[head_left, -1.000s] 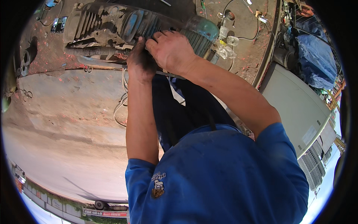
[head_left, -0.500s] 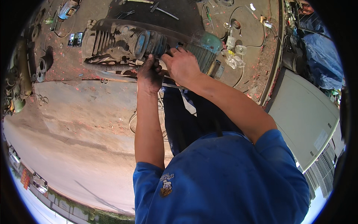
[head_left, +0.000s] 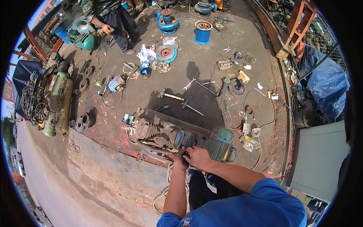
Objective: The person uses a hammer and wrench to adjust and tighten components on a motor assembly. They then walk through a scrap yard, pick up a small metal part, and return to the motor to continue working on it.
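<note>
A greasy machine like an air compressor lies in front of me, with a finned cylinder, a blue-marked ribbed part and a green finned motor. Against its near side, by the blue-marked part, both hands work close together. My left hand, blackened with grease, is closed with the thumb up. My right hand reaches in beside it, fingers bent down toward the gap before the motor. Whatever the fingers grip is too small or hidden to make out.
Beyond the machine lie pliers, two hammers, a wrench and a green-handled screwdriver. Cables snake over the floor at right. A pale cabinet stands right. Another person's hand shows at far left.
My view has tilted up, bringing the far yard and another person into sight. Both hands remain at the same spot on the machine, still close together.
</note>
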Motion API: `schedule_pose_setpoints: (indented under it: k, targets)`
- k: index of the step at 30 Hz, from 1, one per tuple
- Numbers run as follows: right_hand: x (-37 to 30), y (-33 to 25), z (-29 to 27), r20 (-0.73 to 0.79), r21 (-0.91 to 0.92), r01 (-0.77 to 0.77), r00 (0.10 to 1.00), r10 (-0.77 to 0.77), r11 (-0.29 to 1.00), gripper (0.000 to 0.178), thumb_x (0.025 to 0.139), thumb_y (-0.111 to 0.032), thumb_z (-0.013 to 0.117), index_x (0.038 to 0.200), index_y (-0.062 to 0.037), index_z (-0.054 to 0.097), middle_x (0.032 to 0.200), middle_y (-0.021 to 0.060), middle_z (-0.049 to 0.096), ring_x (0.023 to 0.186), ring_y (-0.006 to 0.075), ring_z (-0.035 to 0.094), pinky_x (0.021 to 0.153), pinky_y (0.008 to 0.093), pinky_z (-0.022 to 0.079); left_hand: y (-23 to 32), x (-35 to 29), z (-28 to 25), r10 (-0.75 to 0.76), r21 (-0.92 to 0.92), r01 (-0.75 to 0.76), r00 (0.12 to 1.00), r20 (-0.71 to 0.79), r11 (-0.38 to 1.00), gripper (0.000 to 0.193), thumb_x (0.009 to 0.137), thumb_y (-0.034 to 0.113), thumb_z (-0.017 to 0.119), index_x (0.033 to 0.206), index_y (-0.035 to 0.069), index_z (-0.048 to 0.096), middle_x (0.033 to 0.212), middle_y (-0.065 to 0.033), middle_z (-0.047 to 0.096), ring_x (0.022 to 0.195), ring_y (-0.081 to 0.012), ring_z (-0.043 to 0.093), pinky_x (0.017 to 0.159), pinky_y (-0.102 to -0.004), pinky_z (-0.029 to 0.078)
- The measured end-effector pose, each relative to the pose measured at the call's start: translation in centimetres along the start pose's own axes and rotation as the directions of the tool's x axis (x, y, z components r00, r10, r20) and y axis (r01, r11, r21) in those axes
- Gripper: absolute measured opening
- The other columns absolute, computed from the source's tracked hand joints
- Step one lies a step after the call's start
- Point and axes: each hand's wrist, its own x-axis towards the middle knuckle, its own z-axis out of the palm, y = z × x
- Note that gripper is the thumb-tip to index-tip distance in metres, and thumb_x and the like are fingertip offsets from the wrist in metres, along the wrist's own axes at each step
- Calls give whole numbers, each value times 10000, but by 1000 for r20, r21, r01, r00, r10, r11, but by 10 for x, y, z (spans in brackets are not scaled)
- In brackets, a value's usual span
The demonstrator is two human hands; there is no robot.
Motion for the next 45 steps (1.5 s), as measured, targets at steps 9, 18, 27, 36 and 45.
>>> schedule_pose_setpoints:
  k: [9, 18, 27, 36, 45]
  targets:
    - [-4, 20, 19, -87, -151, 64, 993, -77, 987, 297, 828, -244, 666, 1036, -33, 645, 821, 152, 668, 775, 340, 675, 692, 438, 540, 2, 7, -7, -28, 156, 31, 999, -21, 987, 213, 992, 302, 561, 818, 182, 529, 665, 38, 484, 558, -129, 437, 498, -276, 329]
    - [2, 16, 18, 287, 672, -560, 800, 526, 484, 361, 910, -349, 656, 940, 11, 659, 784, 126, 680, 769, 245, 675, 703, 382, 528, 0, -8, 20, 14, 188, 9, 993, -118, 982, 214, 987, 301, 571, 822, 174, 522, 682, 41, 505, 598, -125, 462, 535, -271, 360]
    - [0, 5, 19, 126, 298, -354, 935, 331, 886, 489, 863, -398, 653, 1180, -26, 625, 1014, 212, 676, 948, 372, 668, 809, 446, 542, 3, -19, 38, 2, 8, -1, 999, -53, 1000, 190, 987, 292, 568, 983, 108, 615, 840, -42, 656, 786, -220, 640, 677, -353, 526]
    - [-2, 29, 34, -111, -63, 90, 989, -96, 994, 488, 839, -382, 689, 1132, 0, 613, 970, 250, 688, 892, 390, 670, 738, 471, 524, 5, -2, 3, -18, 93, 22, 999, -41, 995, 179, 980, 332, 582, 891, 177, 573, 684, 55, 469, 583, -107, 409, 522, -260, 321]
    - [0, 8, 24, 276, 650, -596, 763, 585, 471, 373, 935, -358, 620, 836, -11, 714, 746, 127, 710, 590, 216, 655, 559, 368, 494, 0, -1, 8, -7, 103, 14, 997, -71, 995, 196, 979, 332, 575, 867, 172, 568, 655, 55, 452, 550, -104, 381, 492, -258, 298]
